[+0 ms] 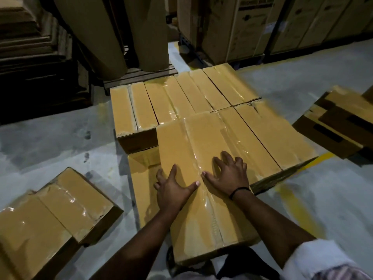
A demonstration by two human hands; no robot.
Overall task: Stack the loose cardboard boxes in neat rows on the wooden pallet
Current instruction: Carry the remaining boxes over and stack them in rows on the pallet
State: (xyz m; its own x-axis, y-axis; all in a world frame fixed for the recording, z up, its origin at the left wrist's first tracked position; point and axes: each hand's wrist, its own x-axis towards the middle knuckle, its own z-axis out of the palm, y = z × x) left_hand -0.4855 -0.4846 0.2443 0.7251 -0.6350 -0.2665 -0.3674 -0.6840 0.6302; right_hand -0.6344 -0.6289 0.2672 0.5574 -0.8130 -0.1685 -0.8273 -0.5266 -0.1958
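A long taped cardboard box [201, 215] lies in front of me, its far end resting on the boxes below. My left hand [172, 189] presses flat on its top, fingers spread. My right hand [229, 173] rests on the same top beside it, fingertips bent and touching the tape seam. Several matching boxes [181, 96] lie side by side in rows on the stack ahead. The pallet under them is hidden. Two loose boxes [54, 211] lie on the floor at my left.
More loose boxes [335, 120] sit on the floor at the right. Big cardboard rolls [149, 31] stand on a wooden pallet [141, 76] behind the stack. Tall cartons [252, 27] line the back right. Grey floor with yellow lines [296, 207] surrounds the stack.
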